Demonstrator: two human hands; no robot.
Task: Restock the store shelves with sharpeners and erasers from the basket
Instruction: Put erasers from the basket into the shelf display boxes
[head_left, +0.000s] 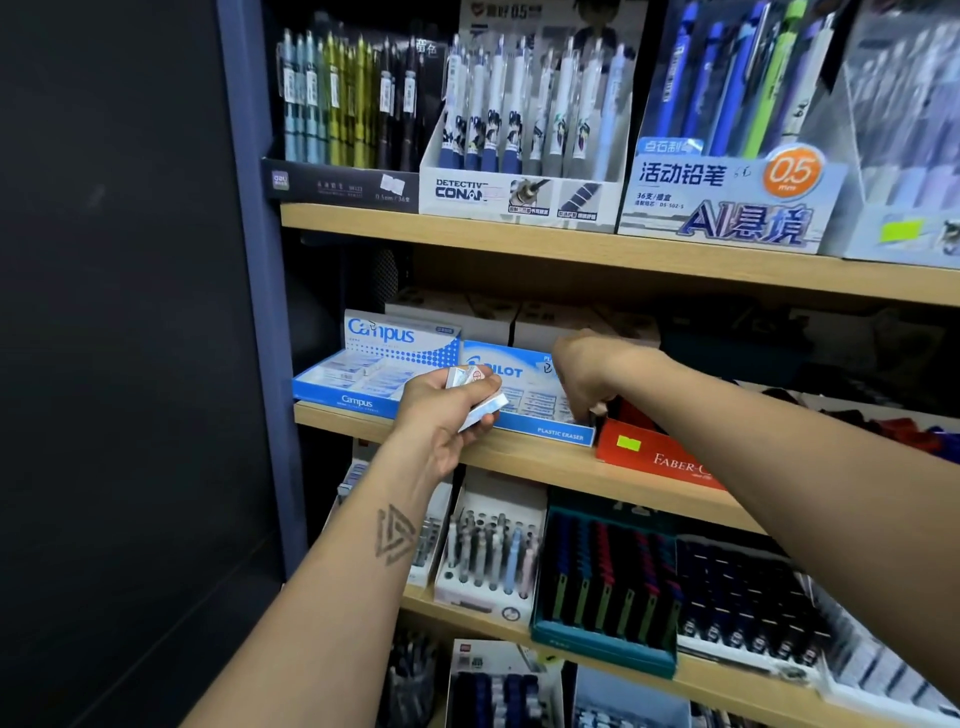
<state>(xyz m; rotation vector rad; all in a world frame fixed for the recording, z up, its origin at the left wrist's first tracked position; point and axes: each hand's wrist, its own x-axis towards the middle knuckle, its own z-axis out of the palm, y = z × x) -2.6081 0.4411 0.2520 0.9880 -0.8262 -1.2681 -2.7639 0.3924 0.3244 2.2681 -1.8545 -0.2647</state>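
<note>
I saw the left hand (441, 410) raised in front of the middle shelf (545, 460), its fingers (485, 387) curled round a small bundle of wrapped erasers (478, 397), held just before the Pilot eraser box (524, 395). The right hand (584, 382) reached over that box's right end, wrist bent down, fingers tucked low at the corner beside the red Faber-Castell box (654, 452); I could not tell whether they gripped anything, since the knuckles hid them. The Pilot box sat on the shelf between the Campus eraser box (363, 364) on its left and the red box on its right, with rows of wrapped erasers showing inside. Above, the upper shelf (519, 239) carried display boxes of pens and mechanical pencils (519, 130). Below, the lower shelf (675, 675) held more pen trays (602, 571). The basket was out of my view.
</note>
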